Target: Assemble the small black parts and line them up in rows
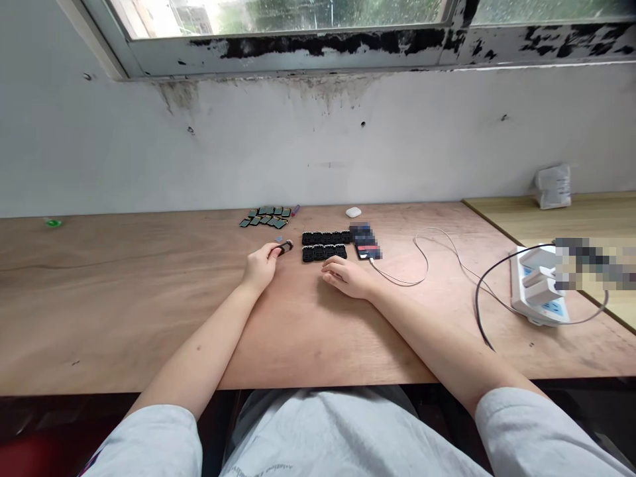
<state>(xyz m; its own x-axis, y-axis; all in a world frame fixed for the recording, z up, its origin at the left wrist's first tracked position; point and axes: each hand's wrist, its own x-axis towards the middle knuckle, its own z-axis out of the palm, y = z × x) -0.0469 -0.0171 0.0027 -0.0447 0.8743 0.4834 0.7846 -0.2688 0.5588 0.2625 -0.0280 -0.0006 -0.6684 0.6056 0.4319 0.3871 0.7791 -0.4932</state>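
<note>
My left hand (260,269) pinches a small black case-like piece (285,248) with a greyish face, held just above the wooden table (163,291). Right beside it on the table is a tiny blue-grey piece (279,238). My right hand (346,276) rests on the tabletop with loosely bent fingers apart, and nothing shows in it. Just beyond its fingertips, black plastic parts stand in two rows, a back row (326,237) and a front row (324,252). Several green circuit boards (266,216) lie farther back, left of these rows.
A phone (365,240) with a blurred screen lies right of the black rows, its white cable (405,285) running to a power strip (539,285). A white case (353,212) and a purple stick-like tool (296,211) lie near the wall. A green item (53,224) is far left.
</note>
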